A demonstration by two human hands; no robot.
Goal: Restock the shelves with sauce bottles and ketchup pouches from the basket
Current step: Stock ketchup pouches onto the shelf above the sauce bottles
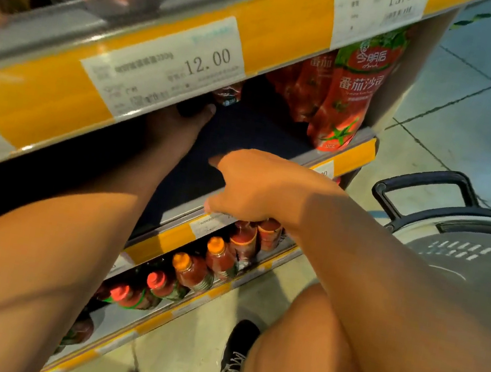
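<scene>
We see the red ketchup pouches (348, 105), printed with tomatoes and a green top band, standing upright at the right end of the middle shelf (257, 129), while the sauce bottles (218, 256) with red and orange caps lie in a row on the shelf below, and the dark basket (472, 252) sits on the floor at right. Our left hand (182, 128) reaches deep under the price rail with the 12.00 tag (167, 64), touching a dark bottle (225, 95) there, but the rail hides most of both, so we cannot tell its grip. Our right hand (257, 188) rests at the shelf's front edge with fingers curled under, whether around anything we cannot tell.
</scene>
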